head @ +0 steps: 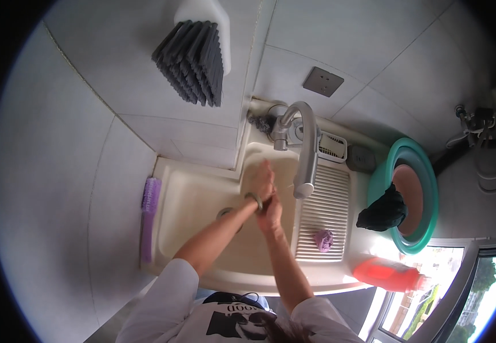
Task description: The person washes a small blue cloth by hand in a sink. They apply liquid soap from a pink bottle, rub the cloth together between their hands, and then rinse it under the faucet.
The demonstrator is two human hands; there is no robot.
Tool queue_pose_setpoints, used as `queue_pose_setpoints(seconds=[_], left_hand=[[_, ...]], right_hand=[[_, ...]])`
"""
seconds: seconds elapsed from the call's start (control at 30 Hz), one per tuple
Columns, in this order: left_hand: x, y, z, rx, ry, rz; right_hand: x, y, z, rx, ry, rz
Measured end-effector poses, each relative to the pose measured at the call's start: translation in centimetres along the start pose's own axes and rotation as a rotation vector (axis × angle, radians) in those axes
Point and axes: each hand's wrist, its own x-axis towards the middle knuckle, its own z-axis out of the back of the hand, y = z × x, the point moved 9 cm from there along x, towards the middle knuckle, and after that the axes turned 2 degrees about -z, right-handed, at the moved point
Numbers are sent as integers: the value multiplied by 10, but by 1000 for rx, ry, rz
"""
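Observation:
My left hand [266, 180] points away from me over the basin of a cream laundry sink [222, 253], with its fingers stretched out. A greenish bangle [254, 200] circles the left wrist. Pressed against the heel of that hand is my right hand [271, 214], its fingers partly hidden behind the left. No separate object shows between the two hands. Just to their right, the spout of a brushed metal faucet [308, 154] arches over the sink; I cannot tell whether water runs. The sink's drain [224, 212] is partly covered by my left forearm.
A ribbed washboard [323, 201] right of the basin bears a crumpled purple thing [324, 240]. Beyond stand a green tub [430, 206] with dark cloth [385, 211], and a red bottle [387, 274]. A purple brush [149, 218] lies left; a grey-bristled brush [194, 60] hangs above.

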Motion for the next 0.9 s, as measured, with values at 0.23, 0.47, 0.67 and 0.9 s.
queue_pose_setpoints(seconds=[0.23, 0.47, 0.67, 0.9], left_hand=[[-33, -84, -31, 20, 44, -104], [-29, 45, 16, -256, -123, 471], [-82, 6, 36, -431, -161, 530], [-110, 12, 53, -490, -91, 613]], right_hand=[[15, 43, 60, 815, 179, -76], [-2, 48, 23, -97, -18, 135], [17, 60, 10, -95, -139, 140], [11, 51, 18, 21, -502, 71]])
